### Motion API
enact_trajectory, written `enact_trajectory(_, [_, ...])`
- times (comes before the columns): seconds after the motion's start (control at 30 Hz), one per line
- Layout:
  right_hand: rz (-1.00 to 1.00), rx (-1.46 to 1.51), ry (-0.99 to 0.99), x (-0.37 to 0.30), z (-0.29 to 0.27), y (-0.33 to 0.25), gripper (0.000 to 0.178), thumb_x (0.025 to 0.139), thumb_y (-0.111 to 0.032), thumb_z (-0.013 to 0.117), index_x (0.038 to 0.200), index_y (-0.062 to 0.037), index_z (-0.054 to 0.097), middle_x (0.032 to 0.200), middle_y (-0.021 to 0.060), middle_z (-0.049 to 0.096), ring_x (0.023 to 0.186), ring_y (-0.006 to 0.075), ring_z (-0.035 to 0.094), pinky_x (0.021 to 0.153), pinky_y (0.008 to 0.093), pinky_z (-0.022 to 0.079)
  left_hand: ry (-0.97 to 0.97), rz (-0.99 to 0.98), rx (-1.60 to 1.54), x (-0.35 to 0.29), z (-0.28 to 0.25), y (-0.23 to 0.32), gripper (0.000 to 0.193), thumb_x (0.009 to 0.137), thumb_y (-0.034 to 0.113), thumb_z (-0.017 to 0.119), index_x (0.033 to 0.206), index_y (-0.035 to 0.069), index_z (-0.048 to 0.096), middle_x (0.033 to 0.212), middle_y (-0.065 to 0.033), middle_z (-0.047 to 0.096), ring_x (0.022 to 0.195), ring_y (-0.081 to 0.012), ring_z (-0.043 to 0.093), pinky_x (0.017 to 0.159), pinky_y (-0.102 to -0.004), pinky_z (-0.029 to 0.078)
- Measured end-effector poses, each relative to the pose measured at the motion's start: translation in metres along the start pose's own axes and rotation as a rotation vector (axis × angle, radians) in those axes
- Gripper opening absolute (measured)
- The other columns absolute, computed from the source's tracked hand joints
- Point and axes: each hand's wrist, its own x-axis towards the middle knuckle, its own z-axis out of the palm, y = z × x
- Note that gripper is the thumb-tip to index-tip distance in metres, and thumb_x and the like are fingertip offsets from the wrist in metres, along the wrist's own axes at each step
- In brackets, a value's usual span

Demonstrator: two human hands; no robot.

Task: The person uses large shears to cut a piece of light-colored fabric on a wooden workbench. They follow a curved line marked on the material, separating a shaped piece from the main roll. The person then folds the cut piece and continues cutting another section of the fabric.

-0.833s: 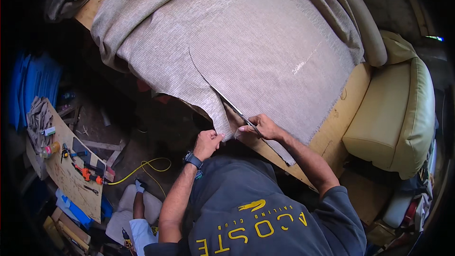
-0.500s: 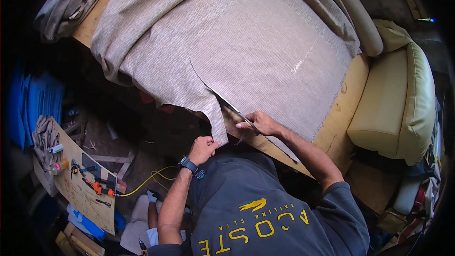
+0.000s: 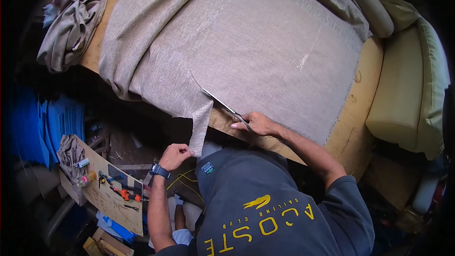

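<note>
A large sheet of grey-beige woven fabric [image 3: 279, 52] lies over the wooden table. My right hand [image 3: 258, 124] is closed round the handles of long metal scissors [image 3: 222, 103] at the table's near edge. Their blades point up and left into the fabric, where a dark curved line runs on beyond the tips. To the left of the blades, a narrow strip of the fabric [image 3: 199, 130] hangs off the edge. My left hand [image 3: 175, 155] pinches its lower end and holds it taut.
Bunched fabric [image 3: 76, 28] lies at the table's far left. A cream padded cushion [image 3: 403, 85] stands at the right. Lower left, a board [image 3: 106, 185] carries tools and a bottle, near stacked blue sheets [image 3: 59, 123]. Behind my left arm, another person's leg [image 3: 180, 215] shows.
My left hand has moved left and down, drawing the strip away from the table edge. The right hand stays at the scissors. The whole view has shifted slightly.
</note>
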Motion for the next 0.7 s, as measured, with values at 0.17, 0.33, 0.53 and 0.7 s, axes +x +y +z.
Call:
enact_trajectory(0.17, [-0.102,0.031,0.130,-0.008,0.009,-0.002,0.059,0.084,-0.060,0.073,0.081,-0.0018,0.069,0.058,0.0067,0.050,0.058,0.0150,0.048,0.057,0.0377,0.042,-0.110,-0.071,0.289,0.006,-0.083,-0.012,0.025,0.082,0.029,0.072,0.086,0.005,0.073,0.072,-0.0134,0.070,0.065,-0.0282,0.067,0.067,-0.0392,0.053])
enact_trajectory(0.33, [0.034,0.046,0.066,-0.011,0.010,-0.004,0.057,0.085,-0.060,0.073,0.078,-0.0039,0.065,0.060,0.0035,0.050,0.060,0.0138,0.048,0.057,0.0371,0.040,0.532,0.319,0.585,0.058,-0.149,0.010,0.040,0.078,0.028,0.078,0.108,0.005,0.066,0.111,-0.0150,0.066,0.103,-0.0352,0.064,0.086,-0.0438,0.050])
enact_trajectory(0.53, [0.111,0.060,0.074,-0.020,0.001,-0.038,0.056,0.083,-0.060,0.075,0.083,-0.0041,0.069,0.063,0.0031,0.053,0.065,0.0136,0.052,0.061,0.0356,0.041,0.617,0.661,0.506,0.113,-0.061,0.098,0.042,0.078,0.026,0.079,0.112,0.006,0.063,0.106,-0.0128,0.066,0.101,-0.0343,0.061,0.090,-0.0457,0.045])
enact_trajectory(0.7, [0.125,-0.005,0.085,0.001,0.004,-0.042,0.074,0.079,-0.076,0.066,0.096,-0.0033,0.069,0.070,0.0120,0.061,0.071,0.0252,0.061,0.066,0.0435,0.046,0.334,0.609,0.403,0.128,-0.052,0.082,0.025,0.082,0.019,0.073,0.102,0.005,0.064,0.093,-0.0111,0.065,0.091,-0.0339,0.060,0.081,-0.0468,0.043])
